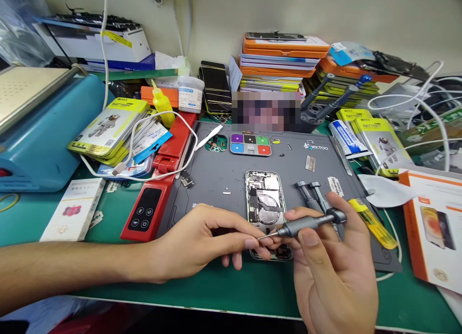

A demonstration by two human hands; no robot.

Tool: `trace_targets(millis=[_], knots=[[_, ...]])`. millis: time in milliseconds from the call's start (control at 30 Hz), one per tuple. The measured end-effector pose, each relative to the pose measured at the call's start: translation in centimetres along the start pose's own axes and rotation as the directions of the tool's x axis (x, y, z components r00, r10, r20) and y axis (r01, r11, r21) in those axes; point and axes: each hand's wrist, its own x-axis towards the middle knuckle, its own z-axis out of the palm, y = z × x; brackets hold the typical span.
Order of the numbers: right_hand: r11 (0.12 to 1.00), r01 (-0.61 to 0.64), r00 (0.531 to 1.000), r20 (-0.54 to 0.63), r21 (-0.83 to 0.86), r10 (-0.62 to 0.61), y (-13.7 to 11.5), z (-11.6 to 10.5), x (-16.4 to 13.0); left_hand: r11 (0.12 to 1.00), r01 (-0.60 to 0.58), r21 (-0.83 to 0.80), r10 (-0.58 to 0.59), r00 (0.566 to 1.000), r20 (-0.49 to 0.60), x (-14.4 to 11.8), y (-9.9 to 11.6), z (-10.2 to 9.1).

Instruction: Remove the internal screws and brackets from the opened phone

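My right hand (pixel 334 271) holds a grey precision screwdriver (pixel 301 225) almost level, its thin bit pointing left. The thumb and forefinger of my left hand (pixel 207 242) are pinched together right at the bit's tip; whatever tiny thing may be between them is hidden. Under my fingers lies an opened phone (pixel 266 185) with its inner parts and a round coil showing; its lower part is partly covered by my hands. Two more screwdrivers (pixel 306 193) lie just right of the phone. A small metal piece (pixel 226 193) rests on the grey mat (pixel 216 165) to its left.
A coloured parts tray (pixel 250 145) sits at the mat's back. To the left stand a red device (pixel 144 213), a white cable (pixel 151 180) and a blue machine (pixel 46 136). Battery boxes (pixel 378 141), a yellow packet (pixel 373 223) and a phone-screen box (pixel 433 228) are on the right.
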Motion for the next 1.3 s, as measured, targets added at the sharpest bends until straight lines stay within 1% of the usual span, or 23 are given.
trace_targets(millis=[167, 333, 533, 767, 967, 1133, 1300], knots=[[1.0, 0.013, 1.0, -0.021, -0.026, -0.013, 0.11, -0.13, -0.02, 1.0, 0.01, 0.006, -0.01, 1.0, -0.016, 0.13, -0.04, 0.03], [0.998, 0.04, 0.999, -0.023, -0.04, -0.041, 0.12, -0.16, -0.12, 1.0, -0.014, 0.026, 0.014, 1.0, -0.012, 0.14, -0.03, -0.04], [0.999, 0.03, 0.999, -0.03, -0.039, -0.031, 0.18, -0.07, -0.01, 1.0, -0.005, 0.012, 0.005, 1.0, -0.008, 0.03, -0.07, 0.14], [1.0, 0.005, 1.0, -0.015, -0.014, -0.005, 0.04, -0.07, -0.17, 1.0, 0.014, -0.008, -0.014, 1.0, 0.0, 0.13, 0.01, 0.05], [0.999, 0.003, 1.0, 0.025, 0.042, -0.004, -0.24, 0.17, 0.02, 1.0, 0.021, 0.001, -0.021, 1.0, 0.007, 0.03, -0.06, -0.02], [0.999, -0.012, 0.999, 0.031, 0.048, 0.01, -0.24, 0.11, 0.01, 1.0, 0.012, 0.016, -0.012, 1.0, 0.011, -0.03, -0.34, -0.15], [0.996, -0.028, 0.998, 0.063, 0.083, 0.023, -0.24, -0.05, -0.09, 0.999, -0.013, 0.039, 0.012, 1.0, 0.026, 0.04, -0.35, -0.28]])
